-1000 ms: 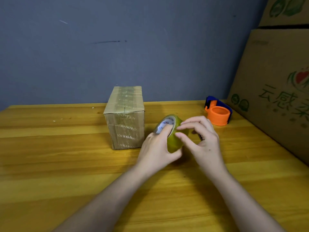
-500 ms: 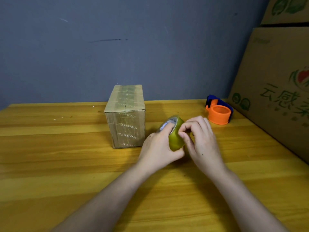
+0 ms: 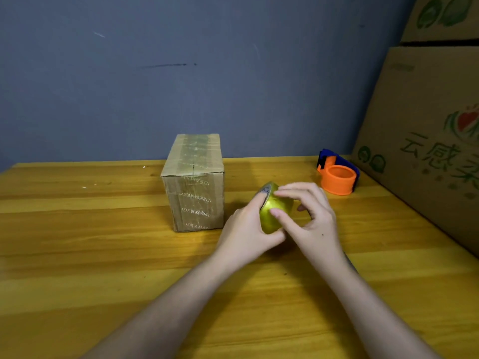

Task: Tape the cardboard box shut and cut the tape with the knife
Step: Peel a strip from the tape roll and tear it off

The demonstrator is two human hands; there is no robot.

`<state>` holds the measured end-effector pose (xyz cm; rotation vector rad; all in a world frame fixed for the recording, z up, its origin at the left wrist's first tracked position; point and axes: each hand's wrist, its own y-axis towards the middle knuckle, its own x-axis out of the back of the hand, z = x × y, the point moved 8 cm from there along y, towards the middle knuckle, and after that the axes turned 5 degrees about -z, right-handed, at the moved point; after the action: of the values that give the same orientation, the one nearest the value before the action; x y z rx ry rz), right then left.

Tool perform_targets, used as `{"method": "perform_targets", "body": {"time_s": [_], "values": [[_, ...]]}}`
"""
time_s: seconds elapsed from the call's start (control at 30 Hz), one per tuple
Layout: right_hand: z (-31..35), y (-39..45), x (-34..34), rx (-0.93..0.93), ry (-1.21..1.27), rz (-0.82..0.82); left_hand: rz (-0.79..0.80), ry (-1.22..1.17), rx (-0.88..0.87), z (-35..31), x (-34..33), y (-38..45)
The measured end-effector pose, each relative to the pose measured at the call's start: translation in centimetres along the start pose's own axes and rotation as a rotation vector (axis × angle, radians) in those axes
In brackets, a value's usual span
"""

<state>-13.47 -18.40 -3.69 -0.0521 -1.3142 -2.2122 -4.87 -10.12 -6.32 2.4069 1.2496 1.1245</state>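
A small cardboard box (image 3: 195, 182) stands upright on the wooden table (image 3: 103, 255), with strips of clear tape over its top and front. Just right of it, my left hand (image 3: 246, 234) grips a yellow-green tape roll (image 3: 272, 216) from the left, a finger hooked in its core. My right hand (image 3: 311, 218) lies on the roll from the right; its thumb and forefinger press on the roll's outer face. No knife shows anywhere in view.
An orange and blue tape dispenser (image 3: 337, 174) sits at the back right of the table. Large printed cardboard boxes (image 3: 427, 141) lean along the right edge. A blue-grey wall (image 3: 207, 73) stands behind the table.
The roll has tilted so that less of its core faces me. My right fingers have shifted on its outer face. The box and dispenser have stayed put.
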Motion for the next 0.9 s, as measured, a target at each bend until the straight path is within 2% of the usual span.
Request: {"method": "perform_targets", "body": {"time_s": [0.13, 0.23, 0.4, 0.5, 0.6, 0.83, 0.9], "values": [[-0.5, 0.0, 0.1, -0.099, 0.1, -0.061, 0.001, 0.105, -0.029, -0.3, 0.0, -0.1], [-0.7, 0.0, 0.4, -0.107, 0.068, -0.083, 0.016, 0.137, -0.021, -0.3, -0.2, -0.1], [-1.2, 0.1, 0.9, -0.088, -0.11, -0.114, 0.143, -0.178, 0.035, 0.7, -1.4, -0.5], [-2.0, 0.2, 1.5, -0.098, -0.202, -0.119, 0.227, -0.265, 0.035, 0.7, -2.2, -0.9], [-1.9, 0.1, 1.7, -0.082, -0.268, -0.14, 0.247, -0.302, 0.04, 0.2, -2.1, -0.8], [-0.1, 0.5, 1.9, 0.065, -0.335, -0.09, 0.245, -0.562, 0.145, -0.5, -1.6, -0.4], [0.6, 0.6, 2.2, 0.09, -0.34, -0.082, 0.252, -0.528, 0.112, -0.7, -1.4, -0.3]]}}
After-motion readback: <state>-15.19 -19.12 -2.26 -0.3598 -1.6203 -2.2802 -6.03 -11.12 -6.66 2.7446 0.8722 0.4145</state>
